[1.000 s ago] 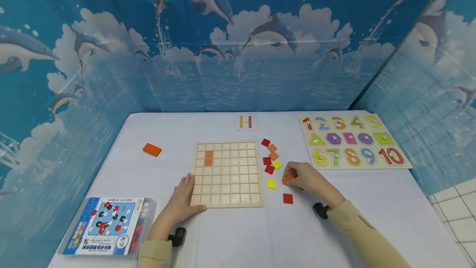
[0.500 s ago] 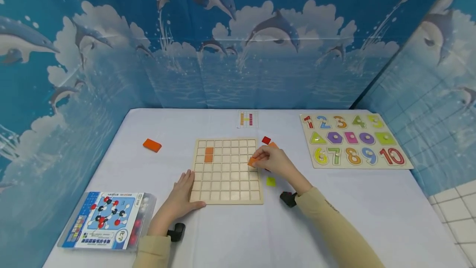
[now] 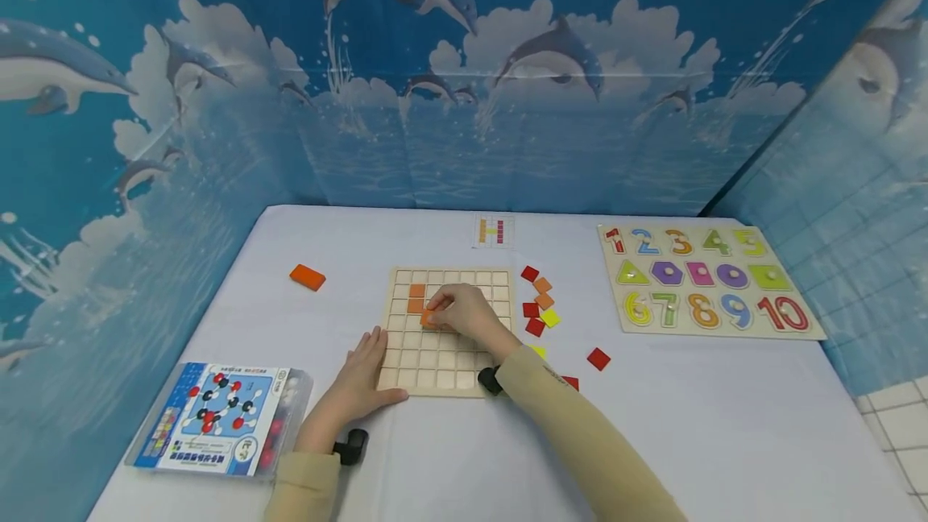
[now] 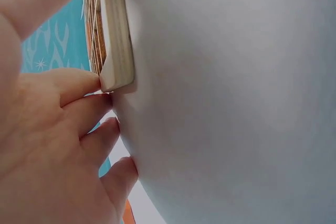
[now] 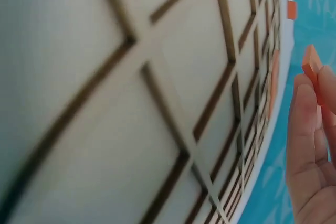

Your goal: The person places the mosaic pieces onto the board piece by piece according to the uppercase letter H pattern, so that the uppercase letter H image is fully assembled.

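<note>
A wooden grid board (image 3: 429, 379) lies on the white table, with two orange square tiles (image 3: 416, 298) set one below the other in its upper left cells. The right hand (image 3: 466, 314) pinches another orange tile (image 5: 312, 65) between thumb and fingers, over the board just below and right of that pair. At the board's lower left corner the left hand (image 3: 359, 382) rests, its fingers along the left side and its thumb at the front edge. In the left wrist view the fingers touch the board's wooden edge (image 4: 117, 35).
Loose red, orange and yellow tiles (image 3: 535, 327) lie right of the board. Behind it is a small pattern card (image 3: 495, 231). A number puzzle board (image 3: 706, 280) stands far right, an orange block (image 3: 308, 277) back left, and a plastic molecule-set box (image 3: 217, 421) front left.
The right hand has moved left from the loose tiles to over the board, carrying the orange tile. The left hand stays at the board's corner. The head view has shifted slightly.
</note>
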{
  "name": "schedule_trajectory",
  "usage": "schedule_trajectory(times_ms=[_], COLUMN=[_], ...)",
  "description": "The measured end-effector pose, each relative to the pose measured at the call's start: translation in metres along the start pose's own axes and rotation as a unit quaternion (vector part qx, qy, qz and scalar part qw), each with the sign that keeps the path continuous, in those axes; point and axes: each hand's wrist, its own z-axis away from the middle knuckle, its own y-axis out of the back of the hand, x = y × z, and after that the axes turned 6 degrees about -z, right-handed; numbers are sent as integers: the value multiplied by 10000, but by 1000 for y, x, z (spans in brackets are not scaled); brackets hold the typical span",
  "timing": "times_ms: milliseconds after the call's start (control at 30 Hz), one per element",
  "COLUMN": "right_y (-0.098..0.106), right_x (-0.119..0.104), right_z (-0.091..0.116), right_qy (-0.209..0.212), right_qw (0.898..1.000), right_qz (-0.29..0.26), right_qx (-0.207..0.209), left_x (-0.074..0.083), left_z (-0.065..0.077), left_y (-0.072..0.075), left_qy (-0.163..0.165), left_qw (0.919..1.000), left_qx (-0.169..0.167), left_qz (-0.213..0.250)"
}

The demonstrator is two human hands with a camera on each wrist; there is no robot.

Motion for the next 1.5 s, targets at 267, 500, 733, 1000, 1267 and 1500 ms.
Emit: schedule_trajectory(times_ms=[267,500,733,1000,1267,1500], right_y=[-14,-24,-30,-34,-30,-5], right_x=[-3,-7,-12,-16,-11,-1], right_z=[-16,-23,-24,-25,-22,-12], right_qy=[-35,114,123,211,244,224], right_qw=[9991,9966,9916,9867,9895,9963], right_qz=[434,805,1247,1584,1361,799], right_qx=[-11,-147,-336,-292,-421,-220], left_x=[0,0,-3,-3,-5,-1], left_z=[-2,-1,1,0,-1,-3], left_y=[0,2,2,5,2,1], left_qy=[-64,-10,8,-93,109,86], left_qw=[10000,10000,10000,10000,9999,10000], left_qx=[-3,3,-61,7,-84,-18], left_qz=[52,24,16,15,-57,0])
